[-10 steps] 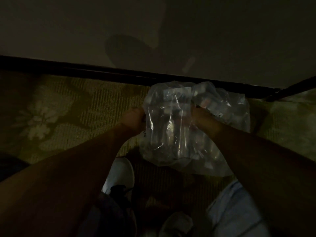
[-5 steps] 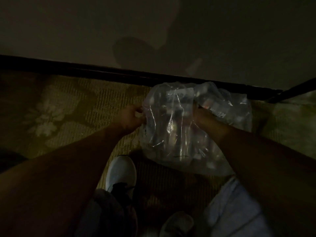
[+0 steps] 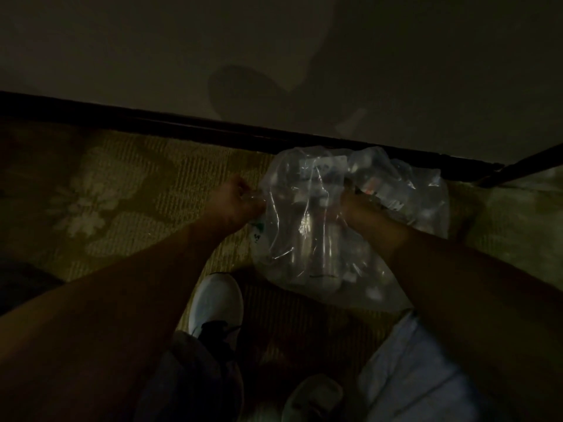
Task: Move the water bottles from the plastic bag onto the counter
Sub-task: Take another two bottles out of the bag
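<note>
Both forearms are seen bare, with no sleeves, watch or jewellery visible. A white sneaker [image 3: 217, 303] with dark laces is worn, shown at lower centre of the frame, below dark trousers [image 3: 189, 379]. A second pale shoe [image 3: 313, 397] is dimly made out at the bottom edge.

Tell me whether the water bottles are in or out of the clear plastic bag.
In: bottles show through the clear plastic bag, gripped by left hand and right hand.

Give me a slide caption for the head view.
Both hands, left hand and right hand, grip a clear plastic bag over patterned carpet.
</note>
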